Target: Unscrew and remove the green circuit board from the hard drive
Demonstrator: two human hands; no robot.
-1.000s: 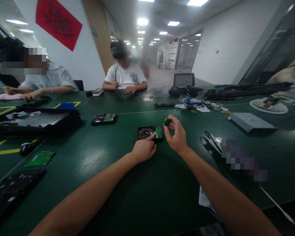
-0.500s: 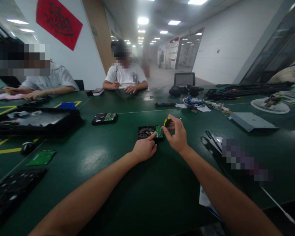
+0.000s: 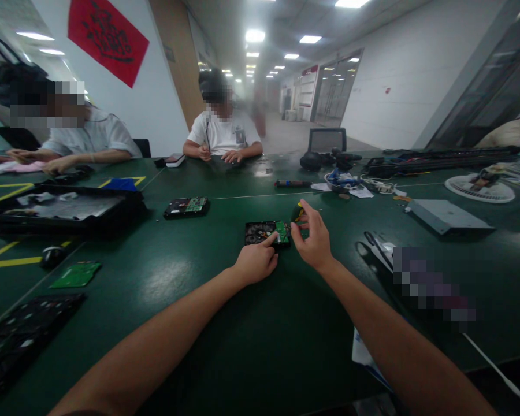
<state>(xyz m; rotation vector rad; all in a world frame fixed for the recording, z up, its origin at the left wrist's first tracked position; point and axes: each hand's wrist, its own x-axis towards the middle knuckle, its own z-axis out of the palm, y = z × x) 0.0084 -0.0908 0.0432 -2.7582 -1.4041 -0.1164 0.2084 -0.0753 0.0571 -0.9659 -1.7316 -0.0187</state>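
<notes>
A hard drive with a green circuit board on its right part lies flat on the green table. My left hand rests its outstretched index finger on the board, with its other fingers curled loosely below; it grips nothing. Just right of the drive, my right hand pinches a small screwdriver with a black and yellow handle. The fingers partly cover the handle. I cannot make out whether its tip touches the drive.
Another hard drive lies to the left, with black trays beyond it. A loose green circuit board and a dark panel are nearer left. Rightward sits a grey metal box. Two people sit across the table.
The screwdriver handle has turned and shows less yellow, and the right fingers have shifted slightly around it. My left hand stays on the drive. The whole view has moved slightly.
</notes>
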